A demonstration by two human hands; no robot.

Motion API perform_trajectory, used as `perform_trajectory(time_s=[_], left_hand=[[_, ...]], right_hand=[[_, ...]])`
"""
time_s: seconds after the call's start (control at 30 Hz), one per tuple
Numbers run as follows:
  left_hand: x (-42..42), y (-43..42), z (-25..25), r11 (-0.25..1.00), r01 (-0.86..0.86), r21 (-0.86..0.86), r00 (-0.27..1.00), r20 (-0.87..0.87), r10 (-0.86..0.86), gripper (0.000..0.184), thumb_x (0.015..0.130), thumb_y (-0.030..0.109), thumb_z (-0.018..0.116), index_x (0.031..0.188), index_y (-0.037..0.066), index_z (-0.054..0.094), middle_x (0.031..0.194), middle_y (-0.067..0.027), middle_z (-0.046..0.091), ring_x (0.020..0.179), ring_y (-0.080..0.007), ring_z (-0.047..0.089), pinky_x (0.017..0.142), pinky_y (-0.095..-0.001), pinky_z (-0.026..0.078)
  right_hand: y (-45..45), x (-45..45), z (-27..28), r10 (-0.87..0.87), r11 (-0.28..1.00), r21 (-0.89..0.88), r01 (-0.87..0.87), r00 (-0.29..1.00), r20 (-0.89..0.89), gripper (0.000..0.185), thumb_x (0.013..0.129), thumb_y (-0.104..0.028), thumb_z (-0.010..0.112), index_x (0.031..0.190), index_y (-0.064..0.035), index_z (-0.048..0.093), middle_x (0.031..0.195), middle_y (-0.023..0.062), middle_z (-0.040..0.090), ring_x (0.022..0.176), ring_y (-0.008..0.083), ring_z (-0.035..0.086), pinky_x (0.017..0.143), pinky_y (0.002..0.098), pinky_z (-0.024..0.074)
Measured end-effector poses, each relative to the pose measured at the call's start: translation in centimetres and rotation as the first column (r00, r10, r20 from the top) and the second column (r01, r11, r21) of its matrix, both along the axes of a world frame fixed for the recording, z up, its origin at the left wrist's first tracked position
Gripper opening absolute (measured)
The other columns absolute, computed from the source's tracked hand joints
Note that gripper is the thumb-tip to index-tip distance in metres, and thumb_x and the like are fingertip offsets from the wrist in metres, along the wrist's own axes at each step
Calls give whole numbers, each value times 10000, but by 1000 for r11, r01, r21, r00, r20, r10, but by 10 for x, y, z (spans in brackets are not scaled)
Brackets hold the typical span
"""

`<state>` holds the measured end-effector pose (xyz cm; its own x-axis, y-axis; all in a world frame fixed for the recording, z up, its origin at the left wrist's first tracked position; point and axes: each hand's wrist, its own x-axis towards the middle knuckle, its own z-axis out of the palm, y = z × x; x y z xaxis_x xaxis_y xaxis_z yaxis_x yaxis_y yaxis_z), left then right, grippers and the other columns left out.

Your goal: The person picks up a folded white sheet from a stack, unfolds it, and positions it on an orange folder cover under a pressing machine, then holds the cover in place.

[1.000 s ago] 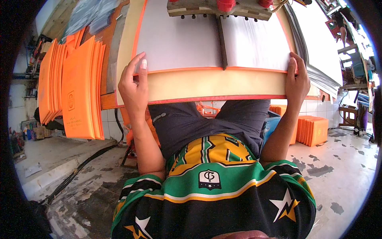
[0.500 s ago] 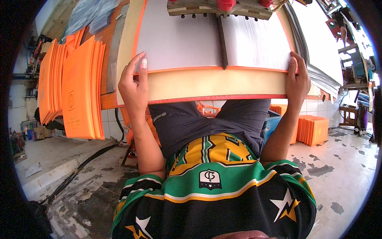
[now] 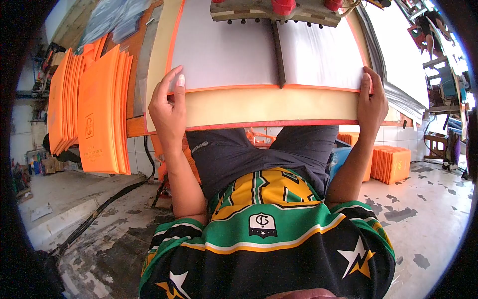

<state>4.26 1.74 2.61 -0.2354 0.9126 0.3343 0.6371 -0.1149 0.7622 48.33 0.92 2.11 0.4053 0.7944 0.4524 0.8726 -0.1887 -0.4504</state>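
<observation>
Your two hands rest at the near corners of an open, orange-edged cover [image 3: 224, 55], which lies on a cream board [image 3: 269, 108] in front of you.
Your left hand [image 3: 168, 107] has its thumb and index finger parted at the near left corner; your right hand [image 3: 373, 102] has thumb and index finger closer together at the near right one, though whether either pinches the edge cannot be told. The cover's smooth white inside is crossed by a dark, narrow bar [image 3: 279, 55] under a rough block [image 3: 249, 12] with red fittings. Your jersey [image 3: 298, 254] bears a "G" crest; to the left, glossy orange folders [image 3: 99, 109] carry a globe emblem above lettering too small to read.
</observation>
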Motion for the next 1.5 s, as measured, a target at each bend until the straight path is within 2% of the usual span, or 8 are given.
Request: perform_trajectory(time_s=[0.33, 0.67, 0.77, 0.83, 0.93, 1.07, 1.13, 1.5], left_hand=[[1, 0, 2, 1000, 4, -6, 1000, 5, -4, 387, 1114, 320, 646, 1356, 38, 751, 1323, -132, 776, 1257, -221, 693, 1101, -372, 500], [1, -1, 2, 1000, 13, -2, 1000, 7, -13, 393, 1113, 324, 648, 1360, 35, 749, 1327, -133, 774, 1263, -220, 688, 1094, -368, 504], [1, 0, 3, 1000, 13, 10, 1000, -6, -13, 384, 1114, 319, 648, 1364, 46, 751, 1311, -122, 781, 1203, -202, 701, 1036, -349, 525], [3, -3, 7, 998, -16, -55, 1000, 0, 16, 367, 1113, 307, 651, 1365, 61, 753, 1274, -99, 791, 1062, -154, 698, 905, -311, 539], [0, -1, 4, 1000, -18, -24, 999, -42, 17, 352, 1108, 296, 658, 1359, 70, 756, 1233, -82, 797, 938, -108, 650, 785, -281, 511], [-2, 1, -1, 999, -2, 41, 999, -41, 4, 345, 1105, 290, 662, 1348, 65, 757, 1223, -86, 798, 938, -104, 653, 782, -278, 513], [-2, 1, -2, 997, 9, 77, 999, -43, -5, 285, 1097, 233, 673, 1318, 80, 767, 1101, -92, 779, 804, -130, 644, 699, -293, 516], [-3, 3, -5, 997, 24, 80, 999, -41, -21, 313, 1111, 287, 657, 1322, 80, 762, 1108, -115, 780, 817, -161, 674, 701, -306, 541]], right_hand=[[-1, -1, 0, 6, 1000, 15, -7, 1000, 22, 324, 1117, -375, 572, 1351, -205, 719, 1175, 157, 794, 907, 336, 778, 833, 462, 575], [0, -1, 1, 11, 1000, 3, -11, 1000, 9, 324, 1118, -383, 578, 1342, -198, 721, 1200, 141, 796, 914, 324, 784, 846, 458, 579], [1, 1, -1, 24, 999, 32, -25, 999, 48, 321, 1117, -387, 579, 1331, -195, 722, 1208, 138, 795, 920, 327, 782, 848, 455, 578], [-1, -5, 4, 3, 1000, 6, -3, 1000, 12, 318, 1117, -386, 575, 1323, -193, 722, 1214, 137, 793, 924, 333, 780, 854, 455, 577], [-1, -5, 5, -6, 1000, -4, 6, 1000, 7, 311, 1114, -369, 575, 1324, -194, 721, 1214, 130, 793, 915, 333, 778, 850, 453, 577], [-1, -6, 6, 3, 1000, 7, -3, 1000, 9, 310, 1108, -358, 575, 1323, -194, 726, 1220, 134, 791, 910, 330, 776, 845, 453, 576], [-1, -6, 6, 8, 1000, 9, -8, 1000, 7, 311, 1108, -360, 576, 1324, -194, 727, 1216, 137, 791, 906, 329, 775, 841, 454, 576], [-1, -6, 8, 14, 1000, 18, -14, 1000, -5, 313, 1111, -355, 574, 1326, -188, 727, 1200, 148, 792, 861, 325, 773, 824, 460, 575]])
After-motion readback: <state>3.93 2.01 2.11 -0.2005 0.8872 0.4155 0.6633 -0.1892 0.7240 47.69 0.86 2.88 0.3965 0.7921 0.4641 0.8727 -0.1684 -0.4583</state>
